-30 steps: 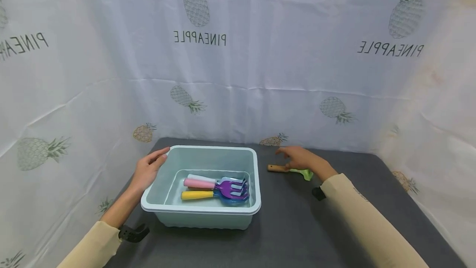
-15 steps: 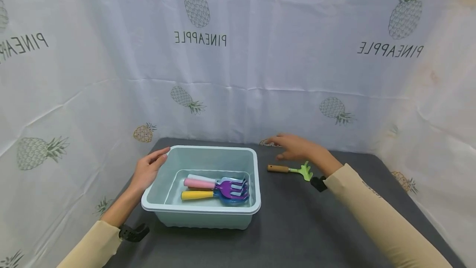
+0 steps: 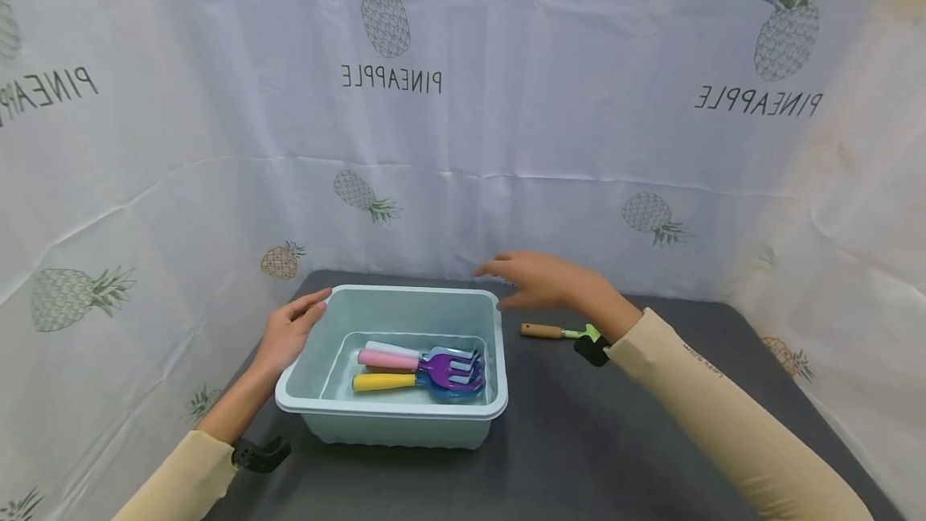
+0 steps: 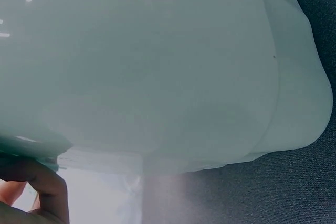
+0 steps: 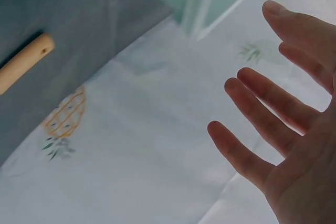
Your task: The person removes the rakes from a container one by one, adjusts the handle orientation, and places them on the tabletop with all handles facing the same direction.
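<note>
A pale green plastic basin stands on the dark table. My left hand grips its left rim; in the left wrist view, bent fingers curl at the edge. Inside lie small garden tools: a purple hand rake with a pink handle, a yellow-handled tool with a blue head, and a white-handled one partly covered. My right hand hovers by the basin's back right corner, fingers spread and holding nothing. Right of the basin lies a green hand rake with a wooden handle, its head partly hidden by my wrist.
A white curtain printed with pineapples encloses the back and both sides of the table. The grey table surface extends in front and to the right of the basin.
My right hand has lifted away from the green hand rake and moved left toward the basin's back right corner. The left hand, basin and tools stay where they were.
</note>
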Demonstrator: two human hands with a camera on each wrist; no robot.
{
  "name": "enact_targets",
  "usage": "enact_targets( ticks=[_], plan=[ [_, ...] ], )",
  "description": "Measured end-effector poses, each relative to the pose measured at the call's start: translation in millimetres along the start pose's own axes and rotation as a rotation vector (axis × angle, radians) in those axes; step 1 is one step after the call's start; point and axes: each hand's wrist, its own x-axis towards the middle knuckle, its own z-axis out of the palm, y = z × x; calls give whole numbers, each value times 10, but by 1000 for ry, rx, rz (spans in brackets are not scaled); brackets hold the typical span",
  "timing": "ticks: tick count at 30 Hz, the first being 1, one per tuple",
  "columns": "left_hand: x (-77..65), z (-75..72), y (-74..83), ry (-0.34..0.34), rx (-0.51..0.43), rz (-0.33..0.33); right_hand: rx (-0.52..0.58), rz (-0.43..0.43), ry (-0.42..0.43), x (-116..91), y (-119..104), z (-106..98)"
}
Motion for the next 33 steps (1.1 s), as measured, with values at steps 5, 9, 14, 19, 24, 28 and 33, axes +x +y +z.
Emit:
enact_targets(
  ticks=[5,9,14,19,24,28,33],
  plan=[
    [-1,-4,2,-2,-1,0,-2,-28,-32,127,-207,-58],
    [1,-8,7,0,-3,3,13,-73,-49,268,-320,-64],
    [8,-17,12,-6,-12,10,53,-152,-66,473,-448,-34],
    [0,-23,5,-11,-20,12,88,-183,-88,696,-566,65],
    [0,-24,-10,-4,-23,6,138,-171,-116,880,-668,200],
    [0,-22,-12,-3,-22,-2,164,-174,-138,1007,-719,328],
    [7,-16,-8,-1,-25,-6,222,-136,-167,1132,-738,492]
  ],
)
